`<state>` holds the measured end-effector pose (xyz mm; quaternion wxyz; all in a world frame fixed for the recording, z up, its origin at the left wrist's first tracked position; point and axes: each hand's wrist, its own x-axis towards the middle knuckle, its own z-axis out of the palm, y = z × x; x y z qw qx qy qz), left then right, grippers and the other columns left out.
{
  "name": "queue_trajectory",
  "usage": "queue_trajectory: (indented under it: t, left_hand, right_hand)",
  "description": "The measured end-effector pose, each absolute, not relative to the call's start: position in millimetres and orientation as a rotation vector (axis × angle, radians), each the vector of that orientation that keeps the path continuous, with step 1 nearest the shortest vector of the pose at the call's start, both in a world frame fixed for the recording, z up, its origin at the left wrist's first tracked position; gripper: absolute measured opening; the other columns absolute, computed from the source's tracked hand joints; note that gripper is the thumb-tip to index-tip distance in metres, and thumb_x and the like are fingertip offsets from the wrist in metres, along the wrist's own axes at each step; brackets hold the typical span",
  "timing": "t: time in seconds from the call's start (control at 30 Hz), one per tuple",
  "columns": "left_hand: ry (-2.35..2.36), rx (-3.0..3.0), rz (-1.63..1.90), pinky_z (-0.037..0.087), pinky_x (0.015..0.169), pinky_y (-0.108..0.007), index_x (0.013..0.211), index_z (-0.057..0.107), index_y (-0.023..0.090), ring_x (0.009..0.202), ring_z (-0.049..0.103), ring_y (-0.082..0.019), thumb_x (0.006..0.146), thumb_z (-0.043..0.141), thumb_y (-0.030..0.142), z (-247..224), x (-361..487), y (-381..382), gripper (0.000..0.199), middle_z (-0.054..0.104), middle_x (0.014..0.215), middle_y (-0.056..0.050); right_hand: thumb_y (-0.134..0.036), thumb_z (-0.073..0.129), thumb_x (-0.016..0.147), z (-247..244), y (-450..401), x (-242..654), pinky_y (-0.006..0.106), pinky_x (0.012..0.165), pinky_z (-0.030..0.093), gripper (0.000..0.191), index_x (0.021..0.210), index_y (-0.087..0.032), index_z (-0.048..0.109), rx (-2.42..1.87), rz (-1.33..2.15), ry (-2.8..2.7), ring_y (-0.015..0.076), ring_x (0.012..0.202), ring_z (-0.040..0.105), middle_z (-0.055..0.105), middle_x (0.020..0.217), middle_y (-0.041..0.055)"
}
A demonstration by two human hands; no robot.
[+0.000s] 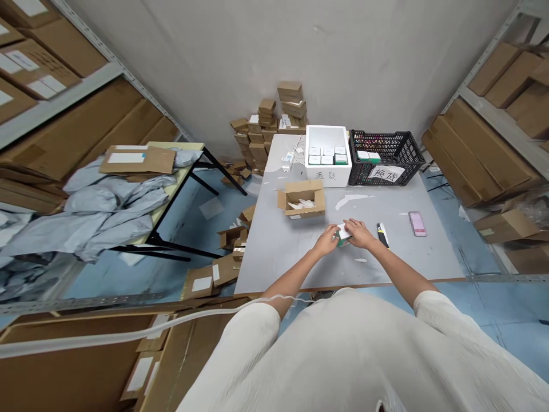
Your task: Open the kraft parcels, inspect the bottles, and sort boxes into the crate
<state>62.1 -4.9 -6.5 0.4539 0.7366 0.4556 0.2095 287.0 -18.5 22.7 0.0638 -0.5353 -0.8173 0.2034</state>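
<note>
A small green-and-white box is between my hands over the front middle of the grey table. My left hand is closed on its left side, and my right hand grips its right side and top. Just beyond my left hand stands an open cardboard box with crumpled white material inside. To the right of my right hand lies a black and yellow box cutter. Whether the small box's lid is raised cannot be made out.
At the table's back stand a white foam box and a black plastic crate, both holding small green-and-white boxes. A pink item lies at right. Stacked cartons rise behind; a side table bears grey bags. A white cable crosses at left.
</note>
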Motion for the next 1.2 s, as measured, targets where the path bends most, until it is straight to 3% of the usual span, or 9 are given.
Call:
queue_trajectory:
  t: [0.17,0.27,0.47,0.8,1.2]
  left_hand:
    - [1.125,1.826,0.518,0.058,0.105,-0.041,0.135,0.065,0.027,0.109,0.074,-0.022,0.089,0.059,0.012,-13.2,48.8,-5.5,0.049,0.060,0.149,-0.009]
    - [1.120,1.836,0.476,0.058,0.106,-0.041,0.128,0.068,0.025,0.105,0.074,-0.022,0.089,0.059,0.012,-19.0,41.3,-4.7,0.042,0.063,0.143,-0.009]
    - [1.024,1.867,0.398,0.058,0.105,-0.038,0.127,0.067,0.022,0.104,0.074,-0.021,0.089,0.056,0.010,-25.4,47.6,-5.7,0.041,0.066,0.137,-0.009]
    - [0.903,1.833,0.527,0.060,0.101,-0.038,0.138,0.063,0.022,0.107,0.074,-0.021,0.094,0.055,0.015,-27.2,75.6,-6.6,0.045,0.064,0.144,-0.011]
    - [0.928,1.816,0.563,0.061,0.099,-0.037,0.157,0.051,0.024,0.107,0.074,-0.018,0.096,0.054,0.013,-17.2,128.0,19.0,0.062,0.055,0.155,-0.013]
  right_hand:
    - [-0.016,0.073,0.087,33.0,-20.8,284.1,0.042,0.098,0.050,0.032,0.115,-0.024,0.061,-1.720,0.636,-2.480,0.0334,0.121,0.065,0.070,0.132,0.0133]
    - [-0.023,0.079,0.087,34.8,-27.2,284.4,0.037,0.085,0.050,0.035,0.117,-0.023,0.061,-1.845,0.608,-2.481,0.0312,0.109,0.067,0.068,0.133,0.0133]
    - [-0.038,0.082,0.092,43.4,-41.6,281.6,0.035,0.081,0.048,0.038,0.118,-0.023,0.059,-2.035,0.523,-2.472,0.0299,0.108,0.067,0.067,0.131,0.0114]
    - [-0.042,0.078,0.093,84.7,-37.9,309.8,0.031,0.066,0.039,0.032,0.114,-0.025,0.060,-2.040,0.463,-2.345,0.0276,0.093,0.070,0.072,0.121,0.0091]
    - [-0.048,0.078,0.088,131.4,7.7,382.0,0.033,0.069,0.041,0.035,0.106,-0.026,0.056,-1.854,0.205,-2.191,0.0306,0.092,0.067,0.073,0.108,0.0101]
